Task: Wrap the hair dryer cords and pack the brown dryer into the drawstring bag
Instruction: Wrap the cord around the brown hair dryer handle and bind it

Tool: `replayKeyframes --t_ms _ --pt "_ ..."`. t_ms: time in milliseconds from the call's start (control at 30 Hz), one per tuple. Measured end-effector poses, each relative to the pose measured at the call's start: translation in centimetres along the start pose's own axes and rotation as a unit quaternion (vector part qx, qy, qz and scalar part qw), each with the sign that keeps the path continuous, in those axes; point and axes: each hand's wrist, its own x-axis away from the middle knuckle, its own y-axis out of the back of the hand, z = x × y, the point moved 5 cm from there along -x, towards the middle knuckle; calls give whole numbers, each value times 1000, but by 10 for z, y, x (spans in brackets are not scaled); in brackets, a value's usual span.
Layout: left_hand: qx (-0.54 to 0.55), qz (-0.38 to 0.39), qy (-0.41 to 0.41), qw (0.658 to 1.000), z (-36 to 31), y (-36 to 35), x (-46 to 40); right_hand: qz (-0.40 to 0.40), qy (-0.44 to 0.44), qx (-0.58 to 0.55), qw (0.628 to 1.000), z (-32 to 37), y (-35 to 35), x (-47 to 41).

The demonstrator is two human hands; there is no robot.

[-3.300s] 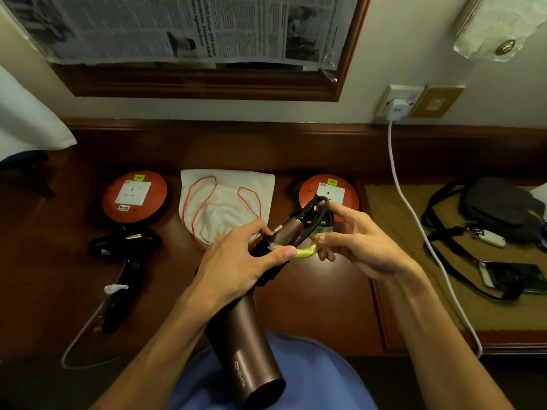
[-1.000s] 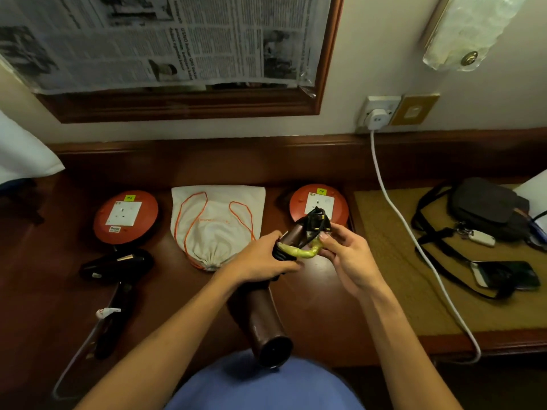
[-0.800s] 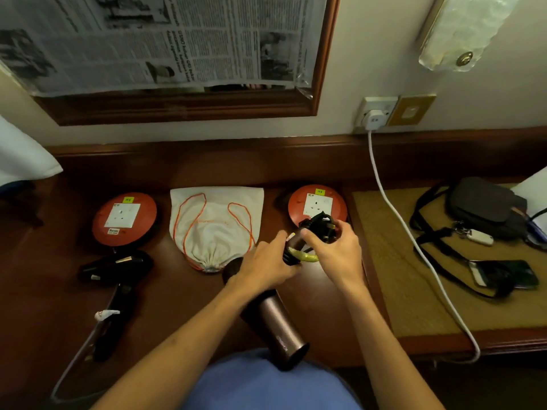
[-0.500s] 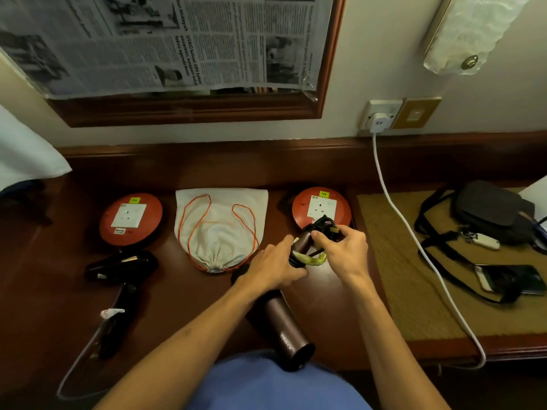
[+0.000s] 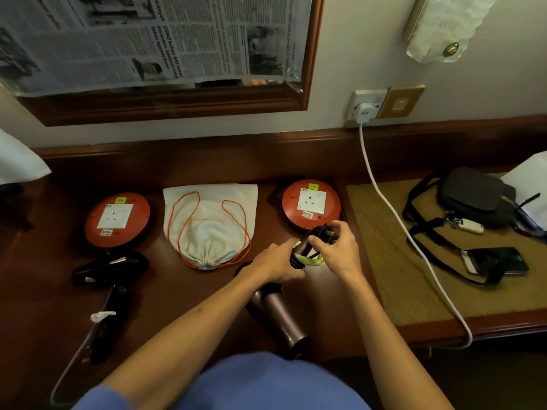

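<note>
The brown metallic hair dryer (image 5: 279, 318) lies on the dark wooden desktop (image 5: 177, 291) in front of me, barrel toward my lap and handle pointing away, so the handle end is up where both hands can work on it. My left hand (image 5: 273, 263) is curled round the handle, pinning it so it does not roll, with the forefinger stretched along it. My right hand (image 5: 336, 250) pinches the black plug (image 5: 321, 232) and the dark cord (image 5: 310, 253) wound about the handle, fingers bent round them; a yellow-green tie (image 5: 309, 261) loops the bundle just below, and I judge the cord is nearly secured. The white cloth drawstring bag with orange cords (image 5: 208, 223) lies flat just to the left, its gathered mouth toward me and drawn shut, so I would have to open it before the dryer can go in. A black hair dryer (image 5: 109, 270) lies further left, its cord trailing loose, which I take as not yet wrapped. Two round red socket reels (image 5: 117, 218) flank the bag, and a white charger cable (image 5: 393, 220) runs down from the wall socket across the woven mat (image 5: 384, 261) on the right.
</note>
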Motion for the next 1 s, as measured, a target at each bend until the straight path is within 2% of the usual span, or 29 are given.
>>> replayKeyframes --t_ms 167,267,367,467,600,667,733,800,900,1000 --pt "-192 71 -30 978 -2 -27 -34 42 -84 16 996 -55 -1 4" --pt "-321 120 -63 937 -7 -45 -55 57 -116 37 991 -91 -4 10" --pt "-422 137 -122 888 -16 -61 -70 77 -117 90 986 -117 -5 17" --pt "-472 122 -187 853 -30 -77 -77 105 -103 121 982 -126 -9 26" --pt "-470 92 -262 838 -43 -93 -82 110 -124 108 980 -139 -21 38" --pt "-434 64 -297 848 -38 -95 -82 92 -133 99 982 -148 -25 45" --pt "-363 22 -315 876 -27 -90 -75 86 -146 95 981 -153 -29 51" --pt "-280 -58 -299 910 -13 -75 -66 89 -170 99 976 -156 -33 56" --pt "-191 -142 -140 961 27 -44 -55 98 -178 116 972 -155 -40 59" --pt "-149 -112 -15 982 64 -33 -48 98 -167 142 971 -152 -48 57"
